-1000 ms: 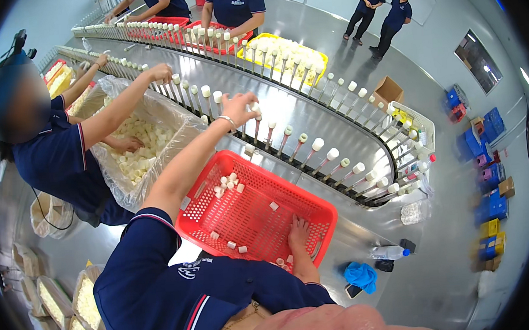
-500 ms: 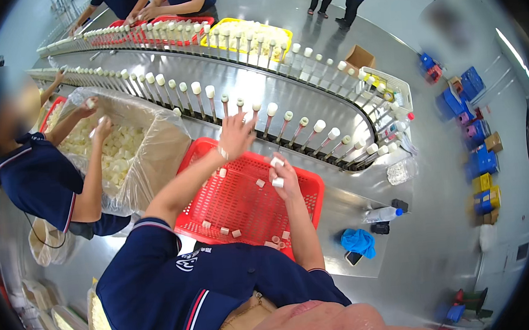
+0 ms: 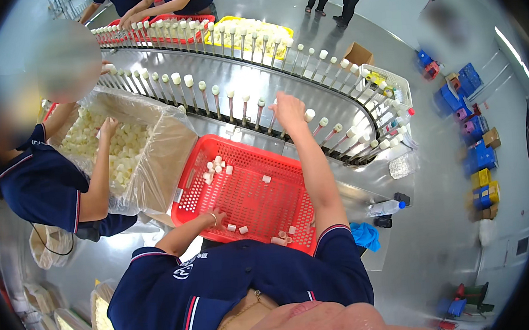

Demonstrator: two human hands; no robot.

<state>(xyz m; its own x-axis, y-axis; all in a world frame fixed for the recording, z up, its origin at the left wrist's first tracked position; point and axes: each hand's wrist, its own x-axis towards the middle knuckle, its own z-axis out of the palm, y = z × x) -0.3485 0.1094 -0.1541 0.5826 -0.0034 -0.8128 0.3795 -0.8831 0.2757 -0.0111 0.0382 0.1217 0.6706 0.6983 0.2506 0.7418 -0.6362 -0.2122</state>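
Steel bench under red basket [image 3: 248,194]. Right hand [image 3: 288,109] raised at upright conveyor pins [image 3: 261,113], grip unclear. Left hand [image 3: 216,220] nearer caps [image 3: 238,229] — just beside, unclenched.

Red latticed basket [image 3: 242,194] — white caps [image 3: 215,167] — yellow crate [image 3: 249,34] behind.

Steel worktable [image 3: 364,185], shiny, runs beside a curved conveyor [image 3: 308,94] w/ rows of upright pins. On the table: red plastic basket [image 3: 186,189], mesh-bottomed, w/ a few small white caps [image 3: 215,167] scattered in it. To its left, lined carton [image 3: 171,147] full of white caps. To the right: clear bottle [image 3: 385,208], blue cloth [image 3: 365,235].
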